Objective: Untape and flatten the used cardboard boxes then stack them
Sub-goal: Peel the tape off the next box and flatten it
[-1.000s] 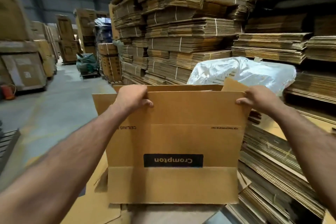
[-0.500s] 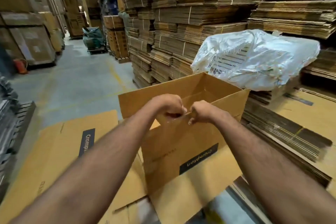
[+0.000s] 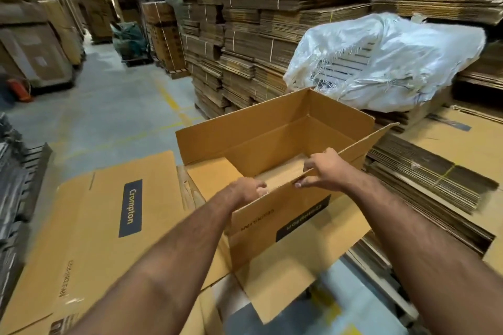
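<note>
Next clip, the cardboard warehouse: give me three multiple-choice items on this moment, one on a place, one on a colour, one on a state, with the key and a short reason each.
1. Where does the flattened Crompton box lie relative to the open box?
A. to its left
B. inside it
C. on the white sack

2. What colour is the label panel bearing the Crompton name on the flattened box?
A. red
B. dark, nearly black
C. green

3. What state is the box under the hands in?
A. taped shut
B. crushed flat
C. standing open, flaps up

Key: 1 A, it lies on the low pile left of the open box. 2 B, the panel is dark with pale lettering. 3 C, the inside is visible, while the left hand and right hand meet the near wall's top edge; the white sack sits behind.
</note>
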The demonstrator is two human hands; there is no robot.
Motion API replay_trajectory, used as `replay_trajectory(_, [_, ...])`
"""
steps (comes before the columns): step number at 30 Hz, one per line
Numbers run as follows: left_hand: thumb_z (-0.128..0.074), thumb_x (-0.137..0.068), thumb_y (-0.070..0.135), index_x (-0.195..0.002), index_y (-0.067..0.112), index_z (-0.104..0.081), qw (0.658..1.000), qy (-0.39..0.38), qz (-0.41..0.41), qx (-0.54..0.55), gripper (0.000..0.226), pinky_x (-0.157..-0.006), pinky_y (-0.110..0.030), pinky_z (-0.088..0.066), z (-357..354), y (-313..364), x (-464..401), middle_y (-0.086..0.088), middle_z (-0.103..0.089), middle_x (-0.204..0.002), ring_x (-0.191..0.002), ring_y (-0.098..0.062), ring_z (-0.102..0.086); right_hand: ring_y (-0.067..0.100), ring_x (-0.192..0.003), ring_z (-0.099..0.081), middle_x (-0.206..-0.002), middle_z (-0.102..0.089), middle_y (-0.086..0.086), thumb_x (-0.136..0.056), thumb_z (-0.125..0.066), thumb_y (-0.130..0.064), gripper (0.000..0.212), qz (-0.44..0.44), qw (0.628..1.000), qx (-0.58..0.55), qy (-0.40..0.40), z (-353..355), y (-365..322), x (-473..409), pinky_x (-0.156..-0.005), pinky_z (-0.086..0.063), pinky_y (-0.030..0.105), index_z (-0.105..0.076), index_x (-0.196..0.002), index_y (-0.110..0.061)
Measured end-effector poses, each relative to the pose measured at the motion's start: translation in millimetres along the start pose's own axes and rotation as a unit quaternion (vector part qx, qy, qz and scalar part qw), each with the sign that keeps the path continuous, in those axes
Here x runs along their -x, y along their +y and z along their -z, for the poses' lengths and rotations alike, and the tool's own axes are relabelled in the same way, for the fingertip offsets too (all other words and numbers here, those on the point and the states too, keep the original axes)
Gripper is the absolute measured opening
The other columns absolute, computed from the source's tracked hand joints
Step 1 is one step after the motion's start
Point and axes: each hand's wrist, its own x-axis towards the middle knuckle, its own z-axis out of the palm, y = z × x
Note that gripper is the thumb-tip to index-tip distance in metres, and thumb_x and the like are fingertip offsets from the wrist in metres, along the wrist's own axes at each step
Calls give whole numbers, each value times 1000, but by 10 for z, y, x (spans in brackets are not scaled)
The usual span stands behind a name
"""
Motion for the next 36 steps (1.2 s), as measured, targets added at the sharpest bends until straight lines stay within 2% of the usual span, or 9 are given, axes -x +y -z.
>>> replay_trajectory(6, [-30,-100,50,-139,26,-50,984,-51,13,-170,50,-118,-53,-18,-125,-53,-211,-6,-38,-153,-147,-32,-19,20,-111,-40,-108,-57,-6,-73,-63,-71,58,-18,1000,-10,9,-73,45,29,-93,-45,46,-68,-110,-26])
replay_trajectory(13, [-5,-79,85,-95,20,-61,967,187,-128,-118,87,-114,-43,-28,438,-475,129,-4,-65,-113,-134,-24,-43,19,-109,-39,-102,-56,-7,-67,-63,-74,58,-7,999,-31,10,-49,40,-36,-92,-43,46,-66,-103,-28])
replay_trajectory(15, [-17,-71,91,-103,21,-57,963,162,-128,-173,87,-113,-41,-28,559,-602,276,-4,-59,-121,-135,-23,-39,19,-110,-39,-103,-57,-9,-68,-63,-73,55,2,999,-33,8,-23,26,-69,-92,-43,46,-66,-103,-30])
replay_trajectory(18, [-28,-65,94,-119,23,-56,957,138,-123,-223,94,-109,-39,-32,693,-666,379,-2,-56,-119,-125,-22,-46,18,-106,-39,-104,-59,-6,-52,-48,-86,80,9,1000,-20,-11,16,30,-168,-93,-45,51,-69,-104,-28])
replay_trajectory(22, [-27,-57,98,-116,23,-58,953,122,-118,-251,100,-100,-38,-41,791,-666,416,2,-59,-109,-108,-19,-53,17,-92,-47,-82,-54,-8,-41,-45,-92,64,6,999,-30,-18,46,62,-251,-87,-49,53,-52,-66,-33])
replay_trajectory(26, [-44,-63,89,-110,22,-62,947,83,-90,-298,84,-91,-36,-47,939,-614,536,3,-63,-106,-101,-18,-56,16,-88,-53,-82,-61,-6,-47,-41,-95,75,29,999,-7,-14,89,30,-226,-84,-53,49,-61,-74,-28])
replay_trajectory(30, [-37,-60,92,-107,23,-62,936,85,-79,-331,87,-107,-38,-37,981,-603,626,6,-66,-106,-101,-17,-59,18,-112,-51,-115,-61,-2,-81,-56,-70,59,56,998,-2,-26,104,48,-113,-94,-47,40,-66,-119,-26])
replay_trajectory(32, [-37,-64,91,-101,22,-60,934,114,-91,-326,82,-108,-39,-36,926,-645,653,6,-66,-103,-98,-15,-59,17,-112,-52,-118,-62,-2,-83,-61,-62,49,74,996,-41,22,48,85,-27,-93,-47,37,-69,-119,-28])
replay_trajectory(36, [-37,-70,88,-94,23,-53,928,178,-65,-321,72,-86,-31,-47,881,-729,748,4,-63,-99,-91,-13,-55,14,-92,-59,-89,-61,-15,-87,-69,-44,27,45,985,-97,135,-136,208,81,-68,-39,17,-76,-98,-21])
